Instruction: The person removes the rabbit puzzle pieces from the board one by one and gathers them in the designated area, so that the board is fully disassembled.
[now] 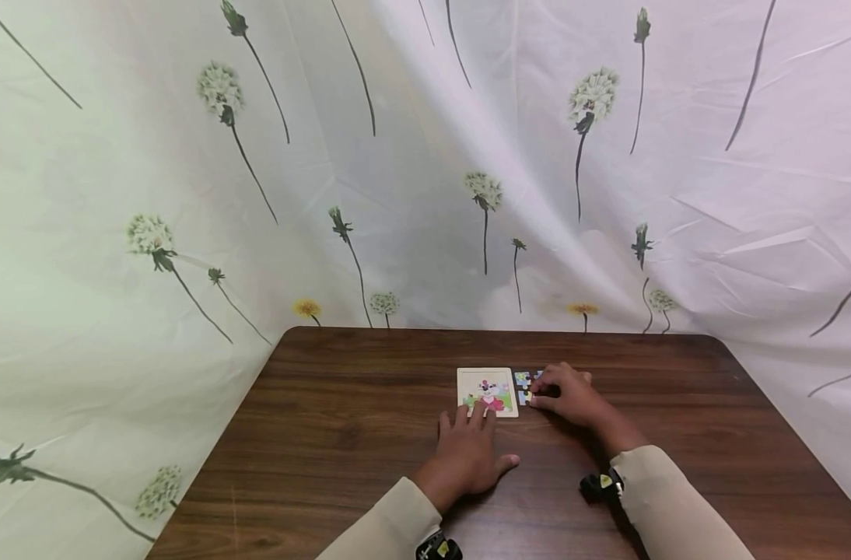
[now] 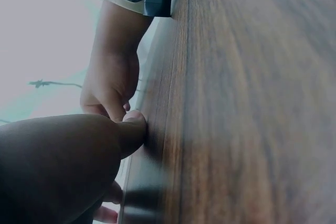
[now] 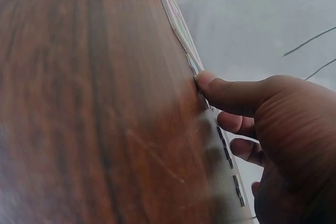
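A square puzzle board (image 1: pixel 487 374) with a pale frame and a cartoon picture lies flat on the table. My left hand (image 1: pixel 467 453) rests with fairly straight fingers, the fingertips on the board's near edge and the thumb out to the side. Just right of the board lie several blue jigsaw pieces (image 1: pixel 522 379). My right hand (image 1: pixel 571 395) reaches over them, its curled fingers and thumb pinching a jigsaw piece (image 1: pixel 526 398) beside the board. In the right wrist view the thumb (image 3: pixel 207 80) is right at a piece's edge. The right hand partly hides the pieces.
The dark wood table (image 1: pixel 348 467) spreads around both hands. Behind and beside it hangs a white cloth (image 1: pixel 411 233) printed with dandelions. Each wrist wears a black camera (image 1: pixel 600 487) over a beige sleeve (image 1: pixel 670 498).
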### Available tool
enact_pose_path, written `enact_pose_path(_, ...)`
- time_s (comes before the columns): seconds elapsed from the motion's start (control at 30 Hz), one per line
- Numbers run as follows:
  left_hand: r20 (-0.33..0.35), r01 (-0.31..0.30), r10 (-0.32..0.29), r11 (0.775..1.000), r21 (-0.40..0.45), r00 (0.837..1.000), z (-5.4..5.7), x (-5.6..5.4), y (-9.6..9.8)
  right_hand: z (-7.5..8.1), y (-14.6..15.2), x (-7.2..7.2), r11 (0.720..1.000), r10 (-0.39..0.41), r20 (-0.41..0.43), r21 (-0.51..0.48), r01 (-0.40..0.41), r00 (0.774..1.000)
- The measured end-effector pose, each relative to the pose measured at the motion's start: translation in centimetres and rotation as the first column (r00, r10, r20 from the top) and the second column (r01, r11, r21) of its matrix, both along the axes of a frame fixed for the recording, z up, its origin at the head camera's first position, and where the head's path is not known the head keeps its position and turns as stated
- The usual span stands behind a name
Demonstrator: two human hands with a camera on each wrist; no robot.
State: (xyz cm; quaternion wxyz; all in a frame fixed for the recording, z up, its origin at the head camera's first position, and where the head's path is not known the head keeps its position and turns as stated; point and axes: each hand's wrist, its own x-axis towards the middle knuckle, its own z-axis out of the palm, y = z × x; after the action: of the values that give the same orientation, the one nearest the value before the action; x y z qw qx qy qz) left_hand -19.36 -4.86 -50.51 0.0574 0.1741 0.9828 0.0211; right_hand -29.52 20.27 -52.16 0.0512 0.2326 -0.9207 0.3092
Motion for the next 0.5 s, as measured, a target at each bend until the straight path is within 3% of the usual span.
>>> enact_pose_path(0.5,0.021,0.031,-0.031,0.999,0.022,0.999,0.11,-0.27,-0.50,0.03,-0.08,-0.17,1.000,-0.014,-0.041,-0.028,0.013,0.999)
